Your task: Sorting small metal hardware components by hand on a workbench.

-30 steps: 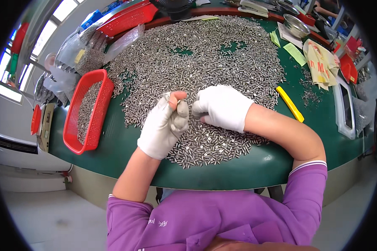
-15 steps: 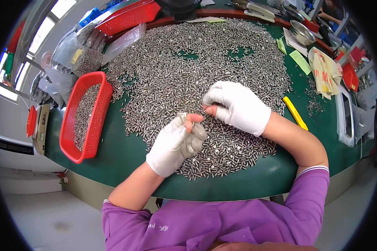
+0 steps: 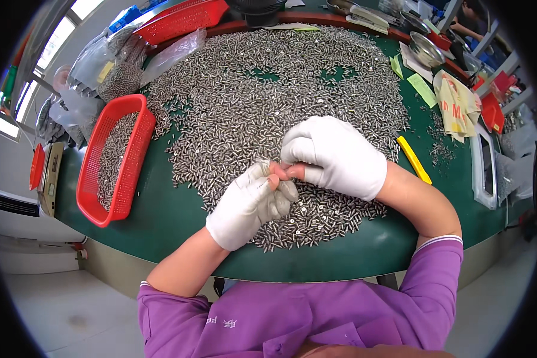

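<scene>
Red basket (image 3: 132, 173) at left on green table (image 3: 334, 262), small metal parts (image 3: 113, 158) inside. Big heap (image 3: 238, 107) of similar parts mid-table. Left hand (image 3: 247, 206), gloved, over heap, fingers curled, tips meeting right hand (image 3: 340, 156), also gloved, pinching; can't tell if either grips a part. Yellow tool (image 3: 414, 160) right of heap.

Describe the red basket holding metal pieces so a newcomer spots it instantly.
Find the green table with its broad spread of small metal pieces. Just left of that spread stands a long red perforated basket. Unlike the red basket farther back, it visibly holds similar pieces.
</scene>
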Demonstrator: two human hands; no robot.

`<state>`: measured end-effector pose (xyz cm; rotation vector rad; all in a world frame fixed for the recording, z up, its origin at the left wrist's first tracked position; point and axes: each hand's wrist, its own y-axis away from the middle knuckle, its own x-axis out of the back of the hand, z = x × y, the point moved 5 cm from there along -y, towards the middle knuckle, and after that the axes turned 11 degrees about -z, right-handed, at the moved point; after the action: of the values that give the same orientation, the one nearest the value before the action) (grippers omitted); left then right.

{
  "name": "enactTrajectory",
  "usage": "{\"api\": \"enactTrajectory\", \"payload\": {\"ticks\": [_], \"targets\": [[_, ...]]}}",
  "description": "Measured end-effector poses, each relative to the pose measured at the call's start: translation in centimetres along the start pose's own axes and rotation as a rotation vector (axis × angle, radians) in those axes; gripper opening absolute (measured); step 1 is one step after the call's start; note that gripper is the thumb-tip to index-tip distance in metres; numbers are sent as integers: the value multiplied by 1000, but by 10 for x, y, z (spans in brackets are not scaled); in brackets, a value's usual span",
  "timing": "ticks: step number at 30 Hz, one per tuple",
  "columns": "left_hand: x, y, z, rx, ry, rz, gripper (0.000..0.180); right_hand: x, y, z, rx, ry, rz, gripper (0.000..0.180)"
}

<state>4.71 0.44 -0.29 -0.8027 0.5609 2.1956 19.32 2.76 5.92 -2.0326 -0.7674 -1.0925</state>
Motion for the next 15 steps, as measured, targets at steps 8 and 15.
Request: {"api": "enactTrajectory", "payload": {"ticks": [8, 15], "targets": [[6, 0, -6, 108, 20, -108, 22, -10, 1, 3, 34, -125, 12, 19], [13, -1, -4, 22, 41, -85, 27, -19, 6, 24, -268, 96, -153, 24]]}}
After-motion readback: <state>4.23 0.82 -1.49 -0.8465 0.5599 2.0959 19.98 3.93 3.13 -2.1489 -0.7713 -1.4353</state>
